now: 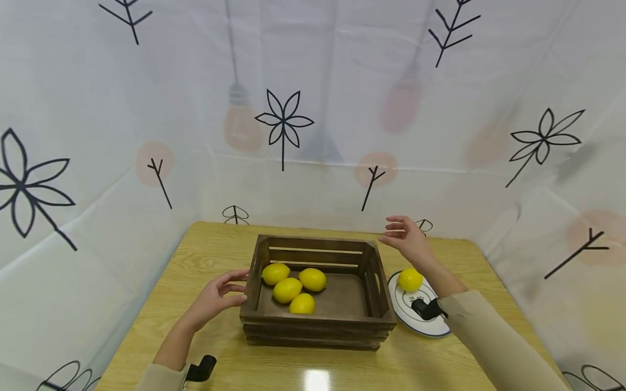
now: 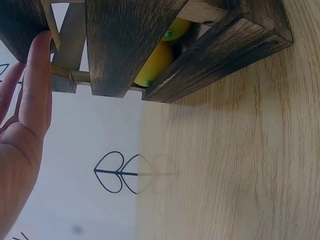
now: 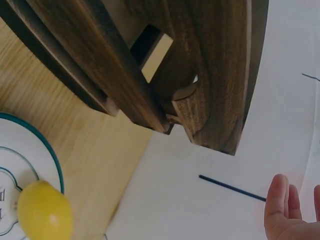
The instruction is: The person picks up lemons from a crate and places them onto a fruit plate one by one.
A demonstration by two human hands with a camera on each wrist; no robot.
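Note:
A dark brown wooden crate (image 1: 318, 331) with slatted sides stands on the table, with several yellow lemons (image 1: 287, 290) grouped in its left half. At the crate's left end is my left hand (image 1: 215, 298), its fingers extended along the outside. In the left wrist view a fingertip of the left hand (image 2: 25, 110) lies against a slat by a gap. My right hand (image 1: 406, 239) hovers past the crate's back right corner, holding nothing, fingers loosely bent. Below its forearm, another lemon (image 1: 410, 279) rests on a white plate (image 1: 408, 315) with a dark rim.
The wooden table (image 1: 195, 347) ends in front of a pale printed cloth (image 1: 313, 195) that hangs at the back and both sides. The plate stands close to the crate's right side.

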